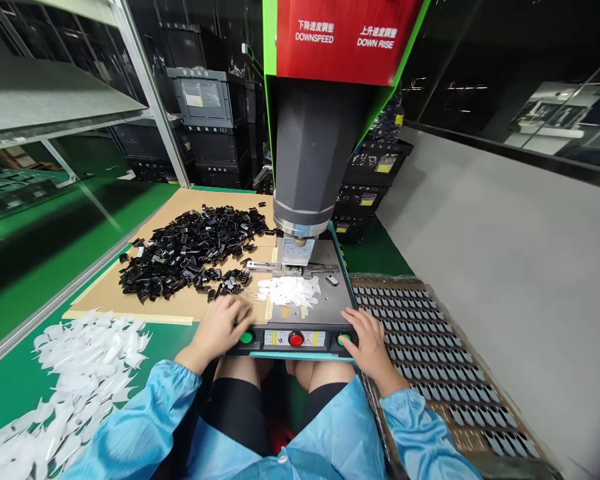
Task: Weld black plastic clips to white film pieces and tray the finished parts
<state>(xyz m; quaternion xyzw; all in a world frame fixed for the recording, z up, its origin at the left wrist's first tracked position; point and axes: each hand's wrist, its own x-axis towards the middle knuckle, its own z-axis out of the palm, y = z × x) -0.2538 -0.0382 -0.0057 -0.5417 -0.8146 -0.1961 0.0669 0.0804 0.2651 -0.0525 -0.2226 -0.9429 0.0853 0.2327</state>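
At the machine's front panel, my left hand is beside the left green button, its fingers spread and slightly blurred, holding nothing. My right hand rests at the panel's right end with its thumb on the right green button and its other fingers stretched out. A red button sits between them. Above the metal plate hangs the press head, over a metal fixture. White flat pieces lie in front of the fixture, and a small dark part lies to its right.
Black clips are heaped on the brown board at left. More white pieces cover the green surface nearer me. On the right stands a tray with rows of grey parts. Stacked crates are behind, below the machine's red housing.
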